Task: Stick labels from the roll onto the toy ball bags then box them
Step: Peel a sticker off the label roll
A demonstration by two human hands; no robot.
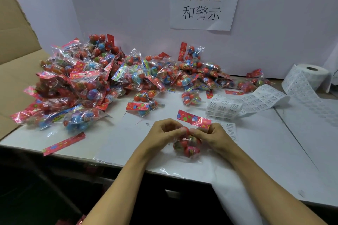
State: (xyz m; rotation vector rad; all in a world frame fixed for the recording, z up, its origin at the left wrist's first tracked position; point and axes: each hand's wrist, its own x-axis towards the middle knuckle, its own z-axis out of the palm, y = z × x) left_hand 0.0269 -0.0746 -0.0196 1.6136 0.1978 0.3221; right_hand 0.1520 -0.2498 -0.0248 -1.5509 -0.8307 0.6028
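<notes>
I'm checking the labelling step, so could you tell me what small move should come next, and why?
Probably press the label flat onto the bag. Both hands, left hand and right hand, hold it with fingertips meeting at its top. The label itself is hidden. The cardboard box waits at the left.

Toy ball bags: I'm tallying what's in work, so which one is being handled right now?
The toy ball bag at the table's front edge, gripped between the left hand and right hand. The rest lie untouched in the pile behind.
</notes>
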